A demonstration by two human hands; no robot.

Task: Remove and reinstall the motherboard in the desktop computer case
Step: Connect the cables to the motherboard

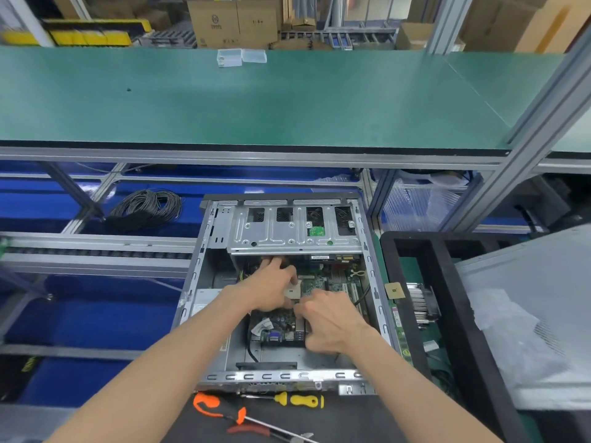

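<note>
A: Where is the motherboard [323, 282]?

B: It lies flat inside the open computer case [374, 302], below the metal drive cage [287, 231].

A: And the hands?

B: Both are inside the case, over the motherboard. The left hand [271, 282] reaches toward the drive cage, fingers curled down on the board beside the square socket [294, 290]. The right hand [329, 321] is just beside it, fingers bent onto the board. If they grasp something, I cannot tell; the fingertips are hidden.

A: What lies around the case?

B: In front of the case, a yellow screwdriver [300, 400] and an orange-handled tool [220, 410]. Right of the case, a heatsink [420, 302]. Left of it, a coil of black cable [147, 207].
</note>
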